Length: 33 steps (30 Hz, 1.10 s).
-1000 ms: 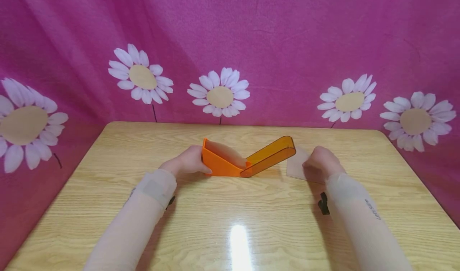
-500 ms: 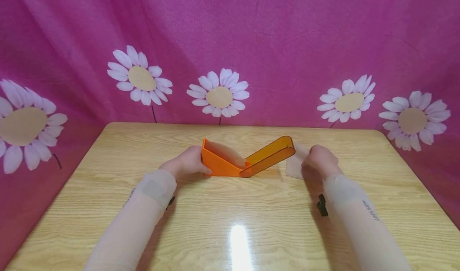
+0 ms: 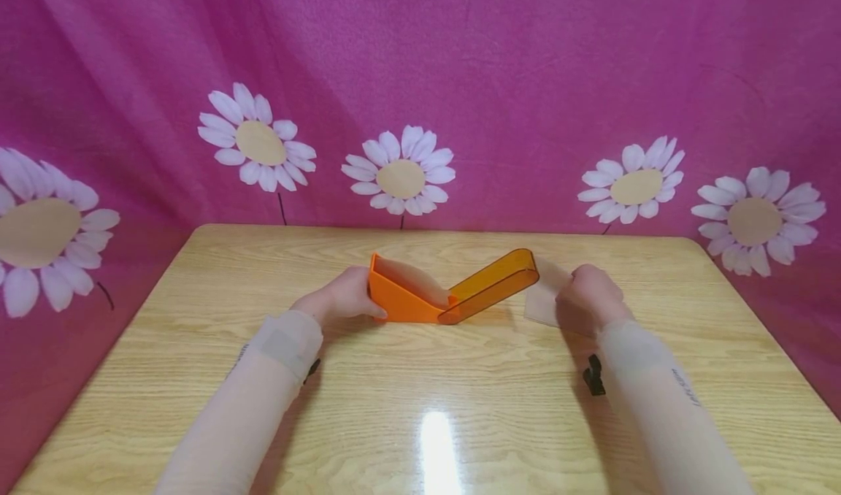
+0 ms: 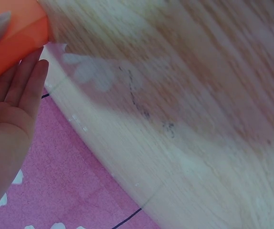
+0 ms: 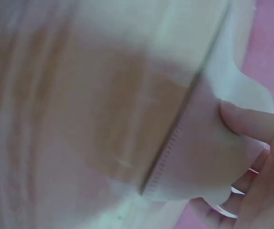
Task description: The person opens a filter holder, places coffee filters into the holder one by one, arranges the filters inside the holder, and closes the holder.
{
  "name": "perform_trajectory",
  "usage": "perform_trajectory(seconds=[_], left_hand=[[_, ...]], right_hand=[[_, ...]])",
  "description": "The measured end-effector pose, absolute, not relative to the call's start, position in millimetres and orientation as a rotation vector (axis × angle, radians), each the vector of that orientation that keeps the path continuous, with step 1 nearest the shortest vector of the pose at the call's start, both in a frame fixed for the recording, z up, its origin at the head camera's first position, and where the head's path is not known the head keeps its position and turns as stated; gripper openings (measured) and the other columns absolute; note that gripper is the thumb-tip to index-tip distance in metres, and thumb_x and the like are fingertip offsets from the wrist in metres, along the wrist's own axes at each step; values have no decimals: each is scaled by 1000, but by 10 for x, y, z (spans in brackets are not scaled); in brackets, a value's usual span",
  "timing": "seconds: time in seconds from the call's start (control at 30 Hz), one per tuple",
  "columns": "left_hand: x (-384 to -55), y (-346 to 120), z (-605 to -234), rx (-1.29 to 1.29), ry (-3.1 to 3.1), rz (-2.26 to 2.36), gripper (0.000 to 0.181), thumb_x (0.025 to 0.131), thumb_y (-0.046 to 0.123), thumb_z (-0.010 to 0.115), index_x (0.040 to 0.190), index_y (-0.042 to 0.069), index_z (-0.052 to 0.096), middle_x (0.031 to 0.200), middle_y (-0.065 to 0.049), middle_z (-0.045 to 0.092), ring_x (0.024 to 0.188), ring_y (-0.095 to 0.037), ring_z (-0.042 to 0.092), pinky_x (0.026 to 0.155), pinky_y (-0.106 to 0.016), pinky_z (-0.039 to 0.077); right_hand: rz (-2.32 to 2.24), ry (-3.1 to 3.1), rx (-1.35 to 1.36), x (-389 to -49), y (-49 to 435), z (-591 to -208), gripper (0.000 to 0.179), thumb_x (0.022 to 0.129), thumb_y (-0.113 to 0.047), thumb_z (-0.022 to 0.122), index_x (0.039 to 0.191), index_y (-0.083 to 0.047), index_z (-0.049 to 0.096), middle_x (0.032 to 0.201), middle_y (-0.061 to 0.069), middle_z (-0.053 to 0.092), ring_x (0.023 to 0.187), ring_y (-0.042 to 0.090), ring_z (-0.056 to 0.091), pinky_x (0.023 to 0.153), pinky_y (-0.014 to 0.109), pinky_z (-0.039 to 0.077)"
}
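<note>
Near the middle of the table, an orange coffee filter holder (image 3: 404, 299) stands with its see-through amber lid (image 3: 494, 285) swung up to the right. Brown paper shows inside it, likely a coffee filter (image 3: 417, 279). My left hand (image 3: 342, 294) grips the holder's left end, thumb in front and fingers behind, as the left wrist view also shows. To the right of the lid, my right hand (image 3: 596, 296) pinches a paper coffee filter (image 5: 194, 152) low over the table. Its crimped seam is plain in the right wrist view. My right thumb lies on the paper, with fingers behind.
The light wood table (image 3: 368, 400) reaches back to a magenta curtain (image 3: 493, 79) printed with white daisies. The raised lid stands between the holder and my right hand. A bright light reflection lies on the front of the tabletop.
My right hand has shifted slightly to the right, and the filter's upper part stands out a little more beside the lid. The left hand and the holder have stayed put.
</note>
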<state>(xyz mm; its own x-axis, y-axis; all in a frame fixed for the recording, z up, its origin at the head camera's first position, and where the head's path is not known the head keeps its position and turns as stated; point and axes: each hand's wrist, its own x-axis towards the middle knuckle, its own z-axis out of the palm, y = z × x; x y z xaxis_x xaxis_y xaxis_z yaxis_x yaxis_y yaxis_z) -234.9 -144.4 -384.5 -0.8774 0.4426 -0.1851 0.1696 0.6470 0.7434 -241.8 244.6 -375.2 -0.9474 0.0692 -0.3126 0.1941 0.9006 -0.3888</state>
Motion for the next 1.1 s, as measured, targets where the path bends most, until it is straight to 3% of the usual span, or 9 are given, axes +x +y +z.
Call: perform_trajectory(seconds=[0.13, 0.27, 0.37, 0.43, 0.57, 0.73, 0.9, 1.1], left_hand=[[-2339, -1446, -3838, 478, 2521, 1081, 41, 72, 1, 76, 109, 7, 58, 98, -4, 62, 87, -19, 54, 91, -36, 45], [-2331, -1441, -3829, 470, 2536, 1056, 40, 73, 2, 75, 108, 8, 58, 97, -3, 61, 88, -20, 54, 92, -36, 44], [-2335, -1437, -3833, 471, 2548, 1038, 38, 73, 3, 75, 107, 8, 58, 96, -3, 61, 87, -19, 53, 91, -36, 44], [-2335, -1444, -3836, 475, 2545, 1041, 38, 73, 3, 75, 107, 7, 59, 96, -4, 61, 86, -19, 54, 91, -36, 44], [-2337, -1464, -3851, 479, 2529, 1072, 39, 73, 1, 75, 108, 7, 59, 97, -4, 62, 87, -19, 54, 91, -36, 45], [-2334, -1462, -3857, 472, 2505, 1092, 40, 73, 1, 75, 109, 8, 58, 99, -4, 62, 89, -20, 54, 92, -36, 44], [-2334, -1448, -3853, 462, 2509, 1075, 39, 74, 2, 75, 108, 9, 58, 97, -3, 61, 88, -20, 54, 90, -35, 45], [-2340, -1439, -3850, 492, 2520, 1067, 39, 73, 2, 75, 107, 8, 59, 96, -4, 62, 86, -19, 54, 89, -35, 45]], right_hand=[[-670, 2724, 173, -2429, 2499, -3650, 43, 78, -14, 55, 113, 10, 53, 110, 24, 55, 92, 34, 51, 82, 46, 47], [-669, 2787, 28, -2485, 2552, -3558, 34, 77, -20, 64, 95, 9, 62, 88, 18, 59, 82, 29, 53, 80, 43, 48], [-675, 2796, -47, -2494, 2571, -3469, 25, 77, -22, 67, 76, 2, 62, 67, 6, 52, 69, 22, 50, 64, 33, 45], [-705, 2782, -60, -2487, 2575, -3401, 24, 77, -22, 68, 72, 0, 60, 62, 1, 48, 64, 18, 48, 57, 30, 42], [-777, 2755, -57, -2481, 2576, -3304, 27, 80, -22, 67, 84, 4, 62, 65, 0, 51, 66, 18, 49, 54, 29, 43], [-832, 2751, -27, -2469, 2568, -3239, 39, 83, -24, 67, 102, 10, 61, 76, 6, 59, 78, 24, 53, 61, 30, 46], [-880, 2791, -24, -2451, 2546, -3163, 39, 84, -25, 66, 102, 9, 60, 82, 10, 63, 81, 25, 55, 65, 30, 47], [-937, 2917, -42, -2430, 2461, -3018, 32, 84, -22, 66, 94, 8, 62, 72, 5, 60, 73, 20, 53, 63, 27, 43]])
